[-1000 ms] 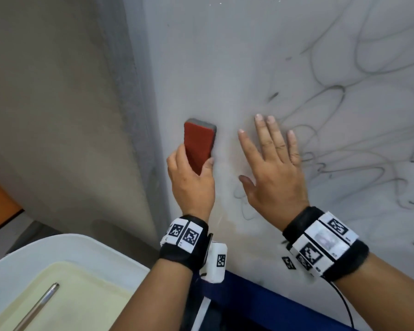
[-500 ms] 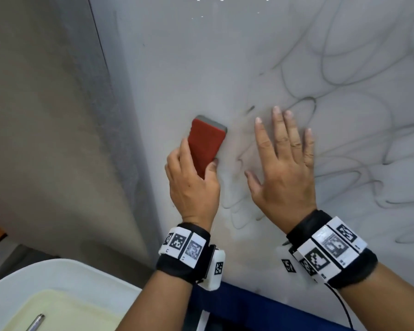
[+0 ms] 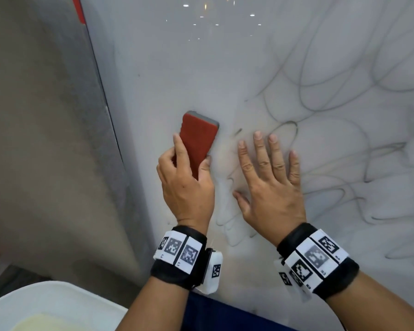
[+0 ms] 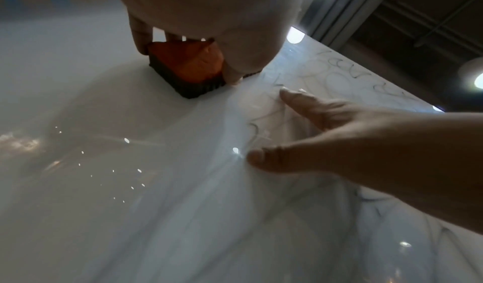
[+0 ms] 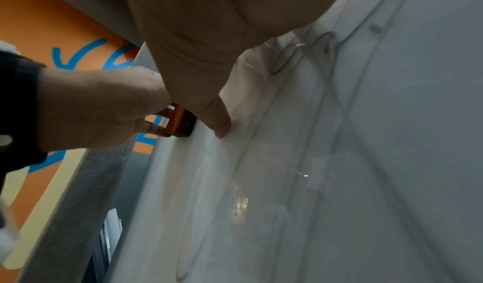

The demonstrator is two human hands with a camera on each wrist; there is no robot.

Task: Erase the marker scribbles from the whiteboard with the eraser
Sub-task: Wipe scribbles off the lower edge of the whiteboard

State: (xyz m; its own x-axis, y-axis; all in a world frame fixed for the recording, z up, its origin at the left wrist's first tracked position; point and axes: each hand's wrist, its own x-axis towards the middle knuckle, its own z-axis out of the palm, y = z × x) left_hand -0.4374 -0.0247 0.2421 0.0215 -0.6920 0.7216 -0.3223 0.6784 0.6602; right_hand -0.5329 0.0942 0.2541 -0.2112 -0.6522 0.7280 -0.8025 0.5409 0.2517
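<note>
Head view: the left hand [image 3: 185,187] grips the lower end of the red eraser [image 3: 197,139], thumb on its right edge and fingers [image 3: 178,149] curled round its left edge, holding it against the whiteboard [image 3: 177,68] close to the board's left border. Just right of it, the right hand [image 3: 270,187] lies flat on the board with 4 straight, spread fingers and the thumb out to the left, holding nothing. Black marker scribbles [image 3: 344,91] loop across the board to the right of and above that hand; fainter lines run between and below the 2 hands. A white tub [image 3: 58,304] sits at the near left corner.

Left wrist view: the eraser [image 4: 188,64] shows its dark felt pad pressed to the whiteboard [image 4: 130,204], pinched between thumb and fingers. The right hand [image 4: 352,142] rests on the board at right, fingertips on faint scribbles [image 4: 261,122].

Right wrist view: the right hand's thumb [image 5: 214,118] presses the whiteboard [image 5: 392,163], straight. Beyond it the left hand [image 5: 99,109] clasps the eraser [image 5: 180,122] against the board's left edge. Grey scribbles [image 5: 326,45] curve upward at right.
</note>
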